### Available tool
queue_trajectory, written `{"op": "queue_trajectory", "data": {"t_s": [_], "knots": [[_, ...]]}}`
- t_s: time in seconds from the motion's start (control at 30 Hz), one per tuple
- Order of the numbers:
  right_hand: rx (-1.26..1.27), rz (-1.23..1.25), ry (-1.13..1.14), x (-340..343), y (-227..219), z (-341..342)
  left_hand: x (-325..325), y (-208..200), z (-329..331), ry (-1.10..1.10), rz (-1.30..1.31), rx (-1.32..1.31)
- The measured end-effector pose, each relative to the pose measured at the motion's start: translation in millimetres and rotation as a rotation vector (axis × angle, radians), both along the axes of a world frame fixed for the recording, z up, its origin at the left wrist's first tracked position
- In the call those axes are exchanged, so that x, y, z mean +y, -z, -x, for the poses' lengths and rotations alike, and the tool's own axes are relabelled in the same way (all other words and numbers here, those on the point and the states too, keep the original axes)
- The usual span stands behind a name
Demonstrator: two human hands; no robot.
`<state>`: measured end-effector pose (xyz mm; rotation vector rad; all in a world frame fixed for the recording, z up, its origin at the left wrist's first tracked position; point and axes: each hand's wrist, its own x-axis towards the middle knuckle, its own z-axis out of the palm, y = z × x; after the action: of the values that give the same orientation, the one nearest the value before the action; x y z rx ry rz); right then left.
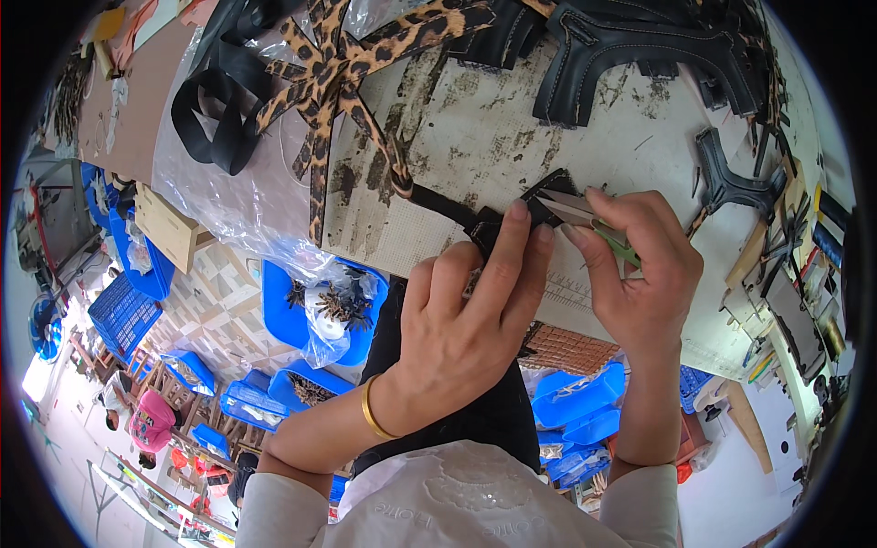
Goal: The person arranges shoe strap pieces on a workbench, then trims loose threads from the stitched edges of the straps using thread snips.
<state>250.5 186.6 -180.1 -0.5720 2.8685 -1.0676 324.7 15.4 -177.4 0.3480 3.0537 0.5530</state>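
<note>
My left hand (475,315), with a gold bangle at the wrist, presses its index and middle fingertips on a small black leather piece (548,187) on the worktable. Its thumb is mostly hidden. From that piece a black strap (440,203) runs left to a bundle of leopard-print straps (336,73). My right hand (650,269) closes thumb and fingers around green-handled thread snips (568,208). The pointed metal blades lie against the black piece, close to the left fingertips. Whether they cut a thread is too small to tell.
Black stitched leather straps (630,55) lie at the table's far side, and another Y-shaped one (740,178) at the right. A coiled black band (219,119) rests on clear plastic at the left. Below the stained tabletop (475,110) stand blue bins (274,306). People sit farther off, lower left.
</note>
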Motion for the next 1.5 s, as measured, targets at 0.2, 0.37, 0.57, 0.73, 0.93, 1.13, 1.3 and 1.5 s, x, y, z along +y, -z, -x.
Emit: {"op": "queue_trajectory", "data": {"t_s": [0.2, 0.37, 0.57, 0.73, 0.93, 1.13, 1.3, 1.5], "knots": [[-0.043, 0.024, 0.005, -1, -1, 1, -1, 0, 1, -0.001, -0.002, 0.000], [-0.024, -0.008, -0.004, -1, -3, 1, -3, 6, 3, 0.029, 0.009, 0.063], [0.056, -0.185, -0.020, -8, -9, -3, -3, 3, 0, 0.071, 0.041, 0.074], [-0.034, 0.024, 0.027, 0, 6, -5, 2, -4, -1, 0.056, 0.036, 0.015], [0.025, 0.064, -0.002, -5, 6, -4, -5, 10, -10, 0.018, -0.095, 0.092], [0.043, -0.047, -0.030, -3, 2, -7, -4, 8, -9, -0.015, -0.067, 0.082], [0.016, 0.011, -0.010, -4, 4, -7, -6, 10, -9, 0.019, -0.047, 0.138], [0.012, -0.003, -0.008, -4, 1, -7, -2, 5, -8, 0.002, -0.038, 0.085]]}}
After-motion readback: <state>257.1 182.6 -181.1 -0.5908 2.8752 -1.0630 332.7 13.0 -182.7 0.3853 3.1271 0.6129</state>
